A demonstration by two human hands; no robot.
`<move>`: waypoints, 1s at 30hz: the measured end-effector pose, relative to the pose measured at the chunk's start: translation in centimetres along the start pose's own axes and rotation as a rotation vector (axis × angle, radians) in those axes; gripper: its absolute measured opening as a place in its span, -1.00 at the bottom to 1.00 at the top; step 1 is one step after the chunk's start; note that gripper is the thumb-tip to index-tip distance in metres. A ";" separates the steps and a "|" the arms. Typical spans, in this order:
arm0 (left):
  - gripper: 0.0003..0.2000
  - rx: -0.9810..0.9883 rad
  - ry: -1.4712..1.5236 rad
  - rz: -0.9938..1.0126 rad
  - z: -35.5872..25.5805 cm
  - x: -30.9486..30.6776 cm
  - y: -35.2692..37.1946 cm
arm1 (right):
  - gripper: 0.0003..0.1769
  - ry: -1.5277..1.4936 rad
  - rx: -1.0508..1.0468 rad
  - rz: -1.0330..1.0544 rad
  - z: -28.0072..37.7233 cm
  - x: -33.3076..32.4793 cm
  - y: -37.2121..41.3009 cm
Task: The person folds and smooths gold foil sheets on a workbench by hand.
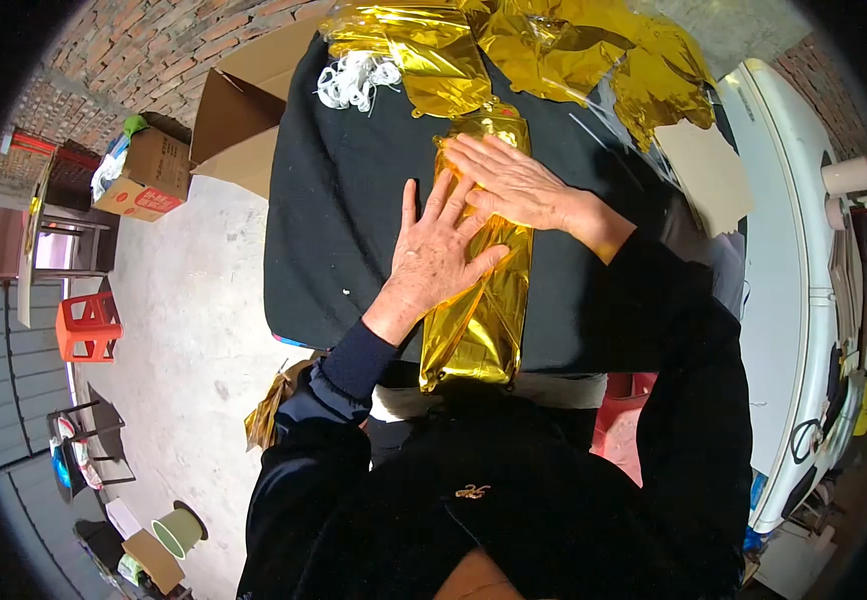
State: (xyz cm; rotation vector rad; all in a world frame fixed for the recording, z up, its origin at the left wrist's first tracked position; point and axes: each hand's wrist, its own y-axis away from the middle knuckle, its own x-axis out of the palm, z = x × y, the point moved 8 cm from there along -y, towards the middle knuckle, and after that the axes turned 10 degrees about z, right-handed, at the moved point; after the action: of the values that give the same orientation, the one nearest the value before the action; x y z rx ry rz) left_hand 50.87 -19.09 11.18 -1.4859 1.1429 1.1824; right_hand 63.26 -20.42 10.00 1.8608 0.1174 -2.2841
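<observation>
A long folded strip of shiny gold foil (pixel 478 330) runs from the near edge of the black-covered table (pixel 343 220) toward its far side. My left hand (pixel 433 255) lies on the left part of the strip with its fingers spread. Just beyond it, my right hand (pixel 518 185) rests flat across the upper part of the foil, fingers stretched out to the left. The fingertips of my left hand are close to the right palm. More gold foil sheets (pixel 443 60) lie at the far end, beside a bundle of white string (pixel 356 82).
Crumpled gold foil (pixel 573 50) and a beige card (pixel 708 175) sit at the far right of the table. An open cardboard box (pixel 238 125) stands beyond the left corner. A red stool (pixel 89 327) is on the floor at left; a white appliance (pixel 788 300) stands at right.
</observation>
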 end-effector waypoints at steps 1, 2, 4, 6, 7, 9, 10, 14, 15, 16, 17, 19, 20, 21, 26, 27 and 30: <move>-0.31 -0.001 0.009 -0.002 0.0 0.0 0.0 | -0.20 0.005 0.011 0.007 -0.4 -0.2 0.0; -0.32 -0.001 0.017 -0.006 0.0 -0.1 0.1 | -0.21 0.018 0.028 0.002 -0.9 -0.3 -0.1; -0.32 0.004 0.033 -0.012 -0.1 -0.1 0.1 | -0.21 0.084 0.070 0.028 -2.0 -0.5 -0.2; -0.32 0.011 0.020 -0.025 -0.2 -0.2 0.1 | -0.24 0.174 0.081 -0.014 -2.1 -1.7 0.1; -0.32 0.012 0.016 -0.031 -0.2 -0.3 0.2 | -0.25 0.206 0.050 -0.051 -1.7 -2.2 -0.1; -0.32 0.000 0.019 -0.028 -0.1 -0.1 0.2 | -0.28 0.259 -0.014 -0.118 0.4 -3.6 -0.7; -0.32 -0.002 0.016 -0.027 -0.1 0.0 0.2 | -0.32 0.193 -0.090 -0.190 1.2 -4.0 -1.1; -0.32 0.002 0.008 -0.010 0.0 0.1 0.1 | -0.41 0.170 -0.224 -0.111 1.5 -3.3 -3.0; -0.32 0.011 0.009 -0.023 -0.1 0.0 0.2 | -0.43 0.163 -0.218 -0.092 1.0 -3.3 -3.3; -0.32 0.021 0.009 -0.036 -0.1 -0.1 0.2 | -0.45 0.155 -0.211 -0.073 0.5 -3.3 -3.5; -0.32 0.031 0.009 -0.049 -0.1 -0.2 0.2 | -0.46 0.148 -0.204 -0.056 0.1 -3.5 -3.7; -0.32 0.047 0.009 -0.017 0.0 -0.1 0.0 | -0.56 0.160 -0.248 -0.070 0.0 -3.9 -4.0; -0.32 0.058 0.010 0.001 -0.1 -0.1 -0.1 | -0.58 0.172 -0.244 -0.046 0.1 -4.2 -4.2; -0.32 0.078 0.003 0.013 -0.1 -0.1 -0.2 | -0.60 0.183 -0.238 -0.021 0.0 -4.5 -4.4; -0.31 0.195 -0.033 0.079 0.1 -0.2 -0.7 | -0.62 0.189 -0.158 0.134 -0.5 -5.1 -4.1; -0.31 0.218 -0.038 0.093 0.0 -0.1 -0.8 | -0.62 0.159 -0.129 0.180 -0.8 -4.9 -3.9; -0.33 0.325 -0.044 0.097 -0.3 -0.2 -1.1 | -0.61 0.096 -0.072 0.292 -2.0 -4.6 -3.0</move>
State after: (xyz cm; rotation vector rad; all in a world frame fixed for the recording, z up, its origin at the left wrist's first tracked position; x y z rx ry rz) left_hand 51.96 -19.12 11.54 -1.1643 1.3197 1.0305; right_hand 65.49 -16.69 13.86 1.8165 -0.0552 -1.9717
